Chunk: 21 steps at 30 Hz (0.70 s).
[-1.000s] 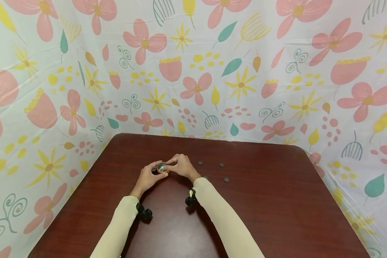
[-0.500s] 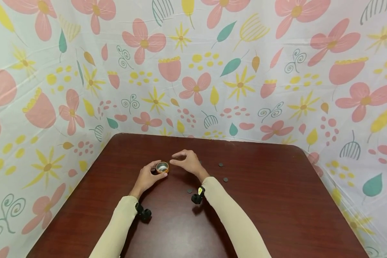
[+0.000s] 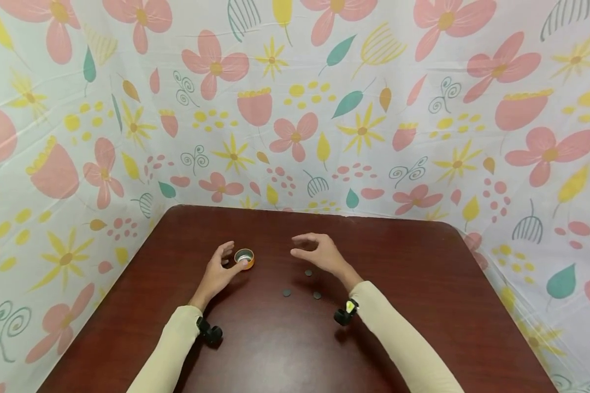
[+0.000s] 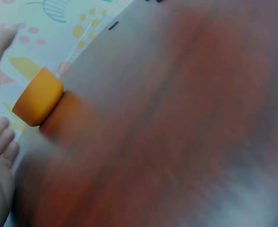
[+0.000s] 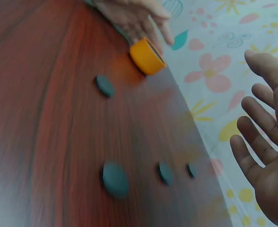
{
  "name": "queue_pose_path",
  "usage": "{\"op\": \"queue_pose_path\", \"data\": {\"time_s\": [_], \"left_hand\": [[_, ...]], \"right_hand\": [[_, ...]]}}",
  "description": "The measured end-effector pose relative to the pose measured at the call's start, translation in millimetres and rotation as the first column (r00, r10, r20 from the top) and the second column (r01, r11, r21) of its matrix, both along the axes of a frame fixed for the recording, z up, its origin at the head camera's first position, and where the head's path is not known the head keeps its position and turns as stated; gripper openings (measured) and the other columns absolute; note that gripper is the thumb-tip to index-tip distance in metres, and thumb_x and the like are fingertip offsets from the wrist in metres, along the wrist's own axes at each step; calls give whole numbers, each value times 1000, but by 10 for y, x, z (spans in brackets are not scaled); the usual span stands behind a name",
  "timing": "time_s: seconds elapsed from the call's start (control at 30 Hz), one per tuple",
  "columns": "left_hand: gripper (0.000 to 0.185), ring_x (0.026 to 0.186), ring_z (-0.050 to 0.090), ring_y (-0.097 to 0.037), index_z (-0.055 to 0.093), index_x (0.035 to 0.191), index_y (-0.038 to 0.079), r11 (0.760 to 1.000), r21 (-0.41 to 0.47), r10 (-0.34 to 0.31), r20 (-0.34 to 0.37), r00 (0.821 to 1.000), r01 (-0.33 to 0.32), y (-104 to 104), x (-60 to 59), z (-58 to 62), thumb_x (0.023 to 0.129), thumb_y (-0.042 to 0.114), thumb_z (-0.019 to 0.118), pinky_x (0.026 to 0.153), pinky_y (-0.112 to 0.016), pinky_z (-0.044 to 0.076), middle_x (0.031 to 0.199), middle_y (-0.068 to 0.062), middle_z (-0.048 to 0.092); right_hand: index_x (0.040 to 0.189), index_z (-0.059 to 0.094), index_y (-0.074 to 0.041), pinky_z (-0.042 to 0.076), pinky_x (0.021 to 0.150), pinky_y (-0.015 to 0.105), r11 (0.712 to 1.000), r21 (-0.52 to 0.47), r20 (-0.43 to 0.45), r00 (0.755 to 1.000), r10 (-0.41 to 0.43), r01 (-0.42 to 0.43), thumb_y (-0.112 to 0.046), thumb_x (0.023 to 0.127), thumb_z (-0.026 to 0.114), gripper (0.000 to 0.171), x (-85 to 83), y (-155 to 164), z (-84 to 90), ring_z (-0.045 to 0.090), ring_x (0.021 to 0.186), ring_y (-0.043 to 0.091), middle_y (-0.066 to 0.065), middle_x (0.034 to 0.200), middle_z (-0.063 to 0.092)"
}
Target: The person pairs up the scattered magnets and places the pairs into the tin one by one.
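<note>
A small round orange tin with a silvery inside stands upright on the dark wood table. My left hand is around its left side with the fingers loosely spread; the thumb overlaps the near rim in the head view. In the left wrist view the fingers are apart from the tin. To the right, my right hand hovers over the table, thumb and fingers apart, holding nothing. Several dark flat discs lie nearby, among them one disc by the right hand and another disc in the right wrist view.
The reddish-brown table has rounded far corners. A white cloth printed with flowers hangs along its back and left sides. Black wrist cameras are strapped to both sleeves, such as the right wrist camera.
My right hand has drawn away from the tin to the right, uncovering discs on the table. My left fingers have loosened from the tin, which stays in place.
</note>
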<state>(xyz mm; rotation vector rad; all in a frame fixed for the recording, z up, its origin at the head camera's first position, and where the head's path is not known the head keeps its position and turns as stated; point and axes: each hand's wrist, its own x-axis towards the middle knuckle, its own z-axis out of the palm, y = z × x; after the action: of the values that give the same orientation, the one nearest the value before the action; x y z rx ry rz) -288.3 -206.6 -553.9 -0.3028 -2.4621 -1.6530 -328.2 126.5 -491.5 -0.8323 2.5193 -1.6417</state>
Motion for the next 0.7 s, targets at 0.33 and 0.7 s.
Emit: {"op": "queue_pose_path", "data": {"time_s": [0.33,0.7], "left_hand": [[64,113,60,-37,58,141,19,996,-91,-56,-367,928,24,256,280,277,84,26,87,90,-51,52,132,-10,62],[51,109,68,-22,70,132,14,895,-272,-403,-155,902,353,626,319,296,89,40,80,94,-40,56,125,2,71]], "right_hand": [[125,74,-19,56,87,38,989,144,0,999,-45,44,-37,90,81,40,356,615,8,67,110,28,8,126,70],[117,78,-8,54,71,30,976,217,-71,997,18,-3,-32,90,81,36,599,803,-235,63,84,17,7,108,73]]}}
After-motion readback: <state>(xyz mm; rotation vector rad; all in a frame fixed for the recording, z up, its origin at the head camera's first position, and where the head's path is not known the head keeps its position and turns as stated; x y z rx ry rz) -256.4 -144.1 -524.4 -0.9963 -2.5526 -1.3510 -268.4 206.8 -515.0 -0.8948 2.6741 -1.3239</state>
